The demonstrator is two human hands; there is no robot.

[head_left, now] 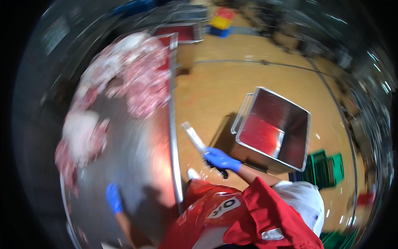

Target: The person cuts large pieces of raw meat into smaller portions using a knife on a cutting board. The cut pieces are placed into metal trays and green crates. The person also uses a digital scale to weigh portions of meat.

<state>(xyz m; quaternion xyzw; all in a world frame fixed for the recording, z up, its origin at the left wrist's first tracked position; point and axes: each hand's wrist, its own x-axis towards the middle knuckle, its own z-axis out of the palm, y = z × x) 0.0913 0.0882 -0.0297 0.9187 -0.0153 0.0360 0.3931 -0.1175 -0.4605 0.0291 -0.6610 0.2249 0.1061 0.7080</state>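
Observation:
My right hand [222, 159], in a blue glove, is closed round the black handle of a knife [193, 136]. The blade points up and to the left, over the floor beside the table edge. My left hand [113, 198], also gloved in blue, is over the near part of the steel table [137, 153]. Its fingers look stretched out and hold nothing, though motion softens their outline. Ahead of it lies a pale piece of raw meat [81, 133] at the table's left edge. A large heap of raw meat [143, 74] covers the far end.
To my right stands a deep steel bin [271, 124] with a red-tinged inside. Green crates [325, 169] are beside it. More steel bins [182, 31] stand beyond the table, near stacked coloured containers [222, 21]. The floor [215, 79] is yellow-tan.

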